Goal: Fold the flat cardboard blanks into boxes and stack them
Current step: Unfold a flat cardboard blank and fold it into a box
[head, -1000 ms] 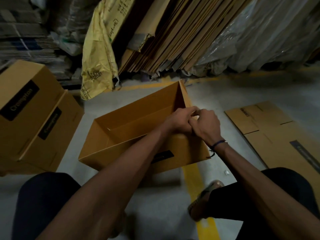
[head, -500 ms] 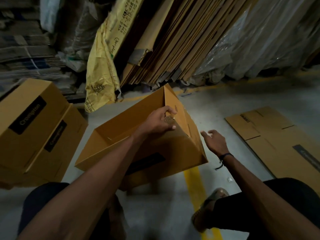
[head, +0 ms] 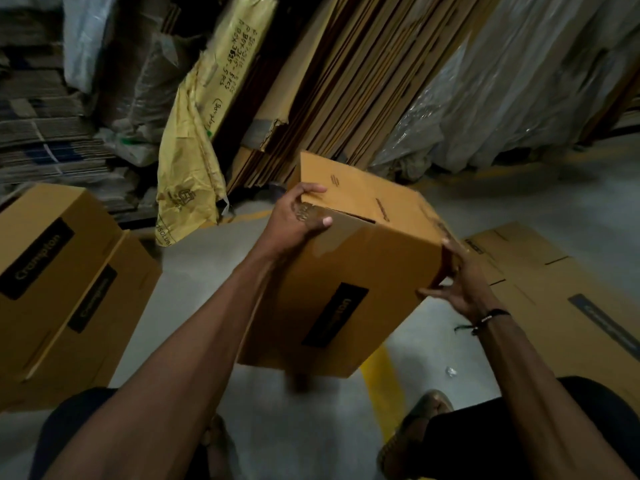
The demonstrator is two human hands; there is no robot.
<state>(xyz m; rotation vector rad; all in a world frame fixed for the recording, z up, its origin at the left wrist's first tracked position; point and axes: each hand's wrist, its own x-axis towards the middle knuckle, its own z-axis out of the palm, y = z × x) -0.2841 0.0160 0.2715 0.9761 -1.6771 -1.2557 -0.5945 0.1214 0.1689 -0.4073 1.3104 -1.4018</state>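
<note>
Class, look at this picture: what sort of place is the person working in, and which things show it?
Probably a warehouse or packing store. Flat cardboard sheets lean in a thick row behind, folded boxes are stacked at the left, and a yellow line is painted on the concrete floor.

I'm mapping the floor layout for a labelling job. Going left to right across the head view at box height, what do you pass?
Stacked folded boxes → left hand → box being held → right hand → flat cardboard blanks on the floor.
</note>
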